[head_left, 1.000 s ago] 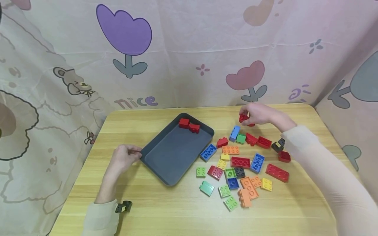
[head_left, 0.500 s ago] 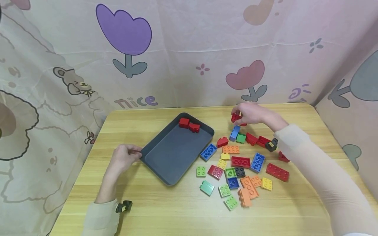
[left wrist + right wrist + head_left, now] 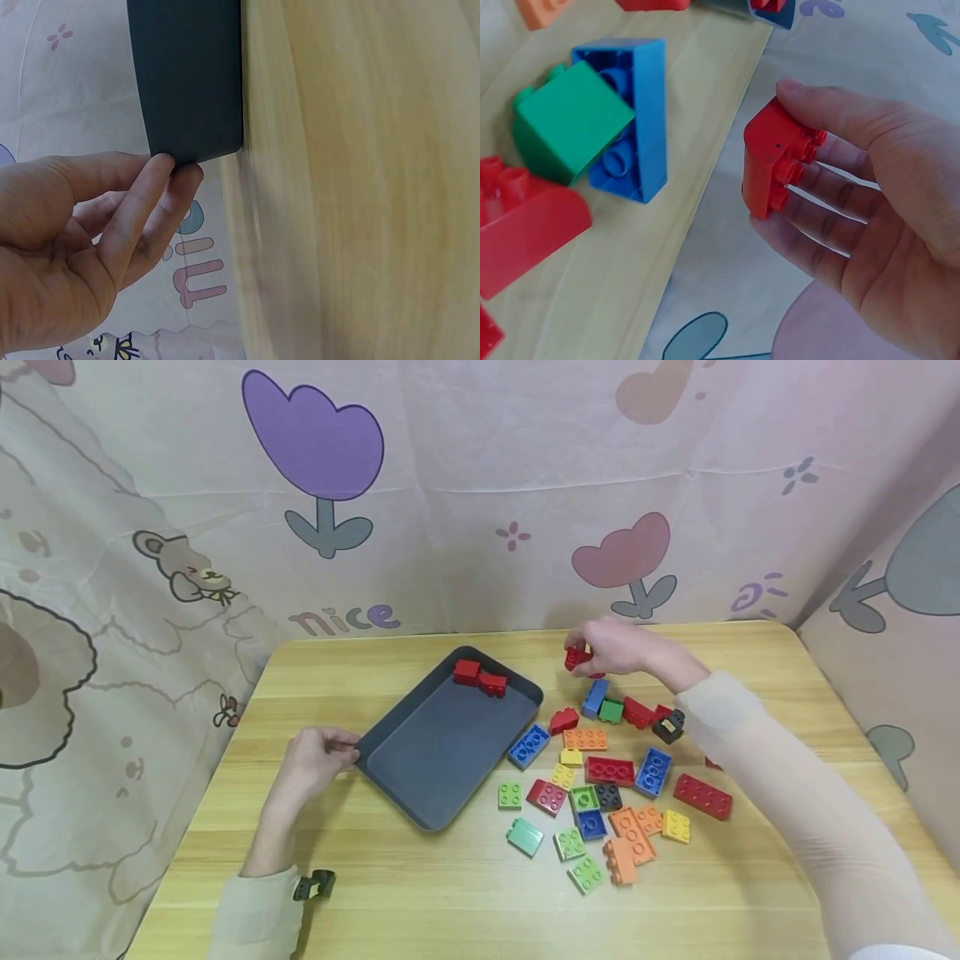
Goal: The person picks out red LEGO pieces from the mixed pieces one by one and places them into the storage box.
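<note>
red brick [image 3: 759, 169]: where is it, and what are your fingers doing? start at the left.

left hand [image 3: 318, 762] first. thumb and fingertips pinch the rim of the dark grey tray [image 3: 442, 752] at its left corner, with next to no gap. that grip hasn't changed.

what's in the tray?

two red bricks [image 3: 467, 672], close together by its short back edge.

and yours?

i have it in my right hand [image 3: 611, 646], near the back edge of the tabletop [image 3: 420, 902], to the right of the tray. thumb and fingertips are parted only as wide as the brick.

so what has changed?

that hand has moved left along the back edge, brick and all, so the tray is nearer. i'd judge this the carrying part of the work: brick picked up, but outside the tray.

anything further right?

blue brick [image 3: 595, 699], then green brick [image 3: 611, 711], side by side; farther over, a long red brick [image 3: 702, 797] towards the tabletop's right edge. those lie where they were.
</note>
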A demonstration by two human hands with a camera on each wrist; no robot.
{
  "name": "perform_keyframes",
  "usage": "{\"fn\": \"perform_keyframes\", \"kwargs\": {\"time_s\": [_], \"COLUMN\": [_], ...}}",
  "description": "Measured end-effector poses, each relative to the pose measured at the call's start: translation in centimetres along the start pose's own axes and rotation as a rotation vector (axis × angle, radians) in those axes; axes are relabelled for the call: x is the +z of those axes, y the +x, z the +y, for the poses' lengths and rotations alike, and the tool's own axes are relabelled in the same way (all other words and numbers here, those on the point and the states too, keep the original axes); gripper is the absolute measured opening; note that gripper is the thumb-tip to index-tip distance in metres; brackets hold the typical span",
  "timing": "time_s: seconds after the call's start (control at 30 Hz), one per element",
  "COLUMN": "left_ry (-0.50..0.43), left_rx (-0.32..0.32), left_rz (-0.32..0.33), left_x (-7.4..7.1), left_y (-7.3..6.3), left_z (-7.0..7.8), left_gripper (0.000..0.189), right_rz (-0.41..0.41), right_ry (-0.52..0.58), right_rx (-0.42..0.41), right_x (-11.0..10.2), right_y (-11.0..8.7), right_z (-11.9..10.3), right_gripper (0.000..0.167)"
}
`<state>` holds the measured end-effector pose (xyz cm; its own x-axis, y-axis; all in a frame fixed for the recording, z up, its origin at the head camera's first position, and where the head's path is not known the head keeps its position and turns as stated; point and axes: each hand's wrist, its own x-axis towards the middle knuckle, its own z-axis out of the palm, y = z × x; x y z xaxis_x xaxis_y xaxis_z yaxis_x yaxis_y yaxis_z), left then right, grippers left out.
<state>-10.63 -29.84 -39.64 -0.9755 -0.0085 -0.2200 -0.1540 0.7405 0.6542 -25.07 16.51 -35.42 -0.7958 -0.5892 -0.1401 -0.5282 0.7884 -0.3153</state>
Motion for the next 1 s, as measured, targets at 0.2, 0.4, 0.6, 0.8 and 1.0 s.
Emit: {"fn": "perform_keyframes", "kwargs": {"time_s": [0.2,0.4,0.6,0.8,1.0], "left_ry": [-0.002,-0.006,0.005,0.000,0.007], "left_rx": [0.003,0.005,-0.002,-0.004,-0.004], "left_rz": [-0.001,-0.004,-0.003,-0.003,-0.001], "left_x": [0.0,-0.1,-0.1,-0.1,0.1], "left_y": [0.0,0.1,0.2,0.2,0.1], "left_z": [0.1,0.0,-0.1,0.0,0.0], "left_gripper": [0.023,0.024,0.023,0.023,0.022], "right_rz": [-0.005,-0.011,-0.013,-0.006,-0.004], "right_ry": [0.009,0.001,-0.035,-0.052,-0.060], "right_rx": [-0.032,-0.051,-0.068,-0.102,-0.136], "right_x": [0.0,0.0,0.1,0.4,1.0], "right_y": [0.6,1.0,1.7,2.3,2.7], "right_z": [-0.9,-1.8,-2.7,-3.5,-4.4], "right_gripper": [0.039,0.039,0.039,0.036,0.040]}}
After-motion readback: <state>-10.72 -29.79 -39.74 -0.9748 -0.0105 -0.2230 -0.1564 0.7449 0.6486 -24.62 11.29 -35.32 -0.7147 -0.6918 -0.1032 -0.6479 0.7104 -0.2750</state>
